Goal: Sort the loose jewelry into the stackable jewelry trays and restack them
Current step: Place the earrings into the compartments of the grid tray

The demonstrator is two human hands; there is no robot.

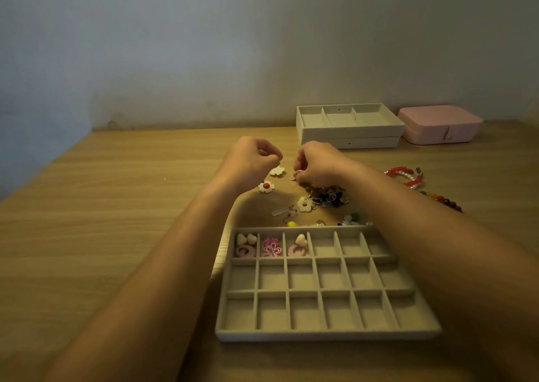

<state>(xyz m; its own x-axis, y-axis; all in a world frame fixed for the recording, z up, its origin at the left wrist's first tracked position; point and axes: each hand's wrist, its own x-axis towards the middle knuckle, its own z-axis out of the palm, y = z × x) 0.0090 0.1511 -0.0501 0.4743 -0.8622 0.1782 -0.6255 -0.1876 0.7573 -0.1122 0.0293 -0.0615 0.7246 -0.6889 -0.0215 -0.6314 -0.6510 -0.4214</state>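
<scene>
Wooden table (116,236): carries everything listed below.

Grid tray (320,335): nearest to me, between my forearms, three rows of small compartments. Far row, counting from the left: first holds two cream hearts (246,238) over a pink piece; second holds pink flower shapes (271,247); third holds one cream heart with a pink piece.

Two stacked trays (350,132): far edge of the table by the wall, top one split into three long sections.

Pink box (437,125): shut, just beside the stack on its right.

My right hand (318,163): fingers curled down, pinching a small pink piece (298,174) at the far edge of the loose pile.

My left hand (253,160): fingers curled in; I cannot tell whether it holds anything.

Loose pile (326,196): tangled dark and gold bits, just beyond the grid tray.

Bead bracelets (407,177): red and white, right of the pile.

White flower with red centre (266,186): under my left wrist.

Plain white flower (277,171): between my hands.
</scene>
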